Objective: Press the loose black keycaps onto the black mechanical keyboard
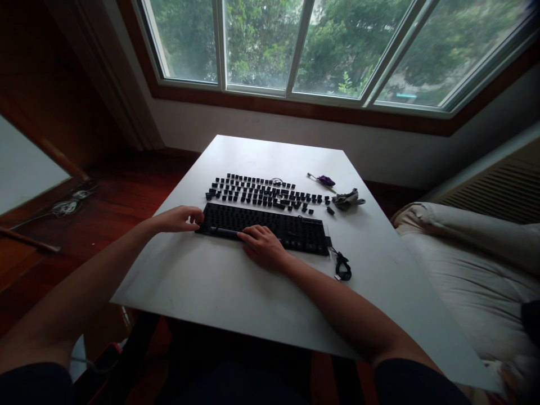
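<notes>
A black keyboard (304, 239) lies on the white table, and most of its keycaps are off. At its left end my left hand (181, 219) is curled, with thumb and fingers closed about the keyboard's corner. My right hand (264, 246) rests over the front edge near the middle, its fingers stretched out flat. Under those fingertips runs a long, smooth dark bar (225, 232) that looks like the space bar; its right end is hidden by the hand. Just behind the keyboard, loose black keycaps (257, 191) stand in rows.
A coiled black USB cable (343, 267) lies off the keyboard's right end. Farther back on the white table (202, 281) are a grey crumpled cloth or glove (348, 199) and a purple item (326, 180) beside a thin tool. A pale padded seat (464, 275) stands at right.
</notes>
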Demonstrator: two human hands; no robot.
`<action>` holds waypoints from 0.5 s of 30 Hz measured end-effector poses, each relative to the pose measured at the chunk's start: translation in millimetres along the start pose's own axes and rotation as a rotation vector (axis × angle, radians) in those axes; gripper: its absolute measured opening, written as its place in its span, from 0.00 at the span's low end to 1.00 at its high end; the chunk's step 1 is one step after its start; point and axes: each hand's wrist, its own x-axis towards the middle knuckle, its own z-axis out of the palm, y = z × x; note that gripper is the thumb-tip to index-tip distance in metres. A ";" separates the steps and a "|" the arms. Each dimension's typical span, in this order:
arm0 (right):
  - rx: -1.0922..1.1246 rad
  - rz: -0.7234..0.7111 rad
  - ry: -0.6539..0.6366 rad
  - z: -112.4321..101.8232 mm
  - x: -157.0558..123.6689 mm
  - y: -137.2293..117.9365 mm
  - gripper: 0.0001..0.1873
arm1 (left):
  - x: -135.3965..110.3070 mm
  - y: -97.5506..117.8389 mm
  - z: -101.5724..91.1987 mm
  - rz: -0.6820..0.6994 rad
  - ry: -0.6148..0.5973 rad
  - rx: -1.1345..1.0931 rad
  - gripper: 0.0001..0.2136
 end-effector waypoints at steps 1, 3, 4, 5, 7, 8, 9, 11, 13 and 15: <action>0.000 0.000 -0.001 0.0 0.1 0.0 0.23 | 0.3 0.3 -0.2 -0.005 -0.008 -0.006 0.11; 0.004 0.000 0.001 0.3 0.1 0.0 0.23 | 0.6 0.3 -0.7 -0.017 -0.016 -0.008 0.11; 0.006 0.001 0.002 0.4 0.0 -0.1 0.23 | 0.6 0.3 -0.9 -0.023 -0.020 -0.007 0.11; 0.007 0.002 0.004 0.5 0.0 -0.1 0.23 | 0.6 0.3 -1.1 -0.026 -0.022 -0.006 0.11; 0.008 0.001 0.007 0.5 -0.1 -0.2 0.23 | 0.4 0.8 -1.4 -0.024 -0.023 -0.004 0.11; 0.008 0.000 0.007 0.4 -0.1 -0.2 0.23 | 0.5 0.9 -1.4 -0.021 -0.017 -0.002 0.11; 0.008 -0.001 0.006 0.3 -0.2 -0.3 0.23 | 0.8 0.9 -1.4 -0.017 -0.005 0.005 0.11; 0.008 -0.001 0.009 -0.1 -0.3 -0.5 0.23 | 2.0 -1.0 -1.2 -0.013 0.037 0.033 0.11; 0.008 -0.001 0.010 -0.4 -0.4 -0.7 0.23 | 4.0 -6.1 -0.7 -0.035 0.102 0.079 0.11; 0.005 -0.001 0.010 -0.5 -0.7 -0.7 0.23 | 6.6 -14.0 0.5 -0.087 0.180 0.132 0.11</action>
